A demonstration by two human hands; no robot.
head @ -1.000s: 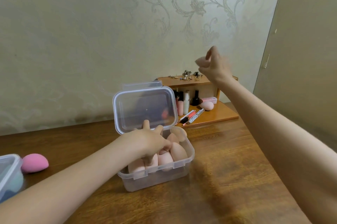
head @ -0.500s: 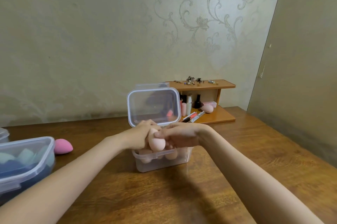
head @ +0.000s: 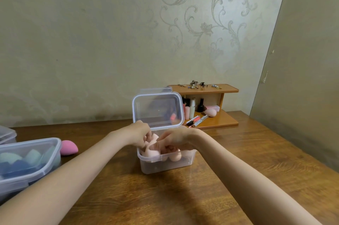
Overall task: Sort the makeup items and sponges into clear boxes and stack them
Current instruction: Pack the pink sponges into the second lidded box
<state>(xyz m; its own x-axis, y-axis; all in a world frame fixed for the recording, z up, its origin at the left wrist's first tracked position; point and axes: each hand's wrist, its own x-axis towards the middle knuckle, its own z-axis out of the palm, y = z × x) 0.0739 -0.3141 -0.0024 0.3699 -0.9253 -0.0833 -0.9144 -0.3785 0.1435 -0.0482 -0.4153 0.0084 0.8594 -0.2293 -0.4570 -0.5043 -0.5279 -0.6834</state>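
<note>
Currently both my hands are down in the open clear box (head: 166,164) on the worktop (head: 165,197), my left hand (head: 139,134) and right hand (head: 174,139) each with a grip curled among the peach sponges (head: 153,153); whether either grip is clamped on one I cannot tell. By my assessment the sponges are light, soft and springy, not fragile, best pinched at the rounded belly and pressed down gently so the raised lid (head: 158,109) just behind my grip can close.
</note>
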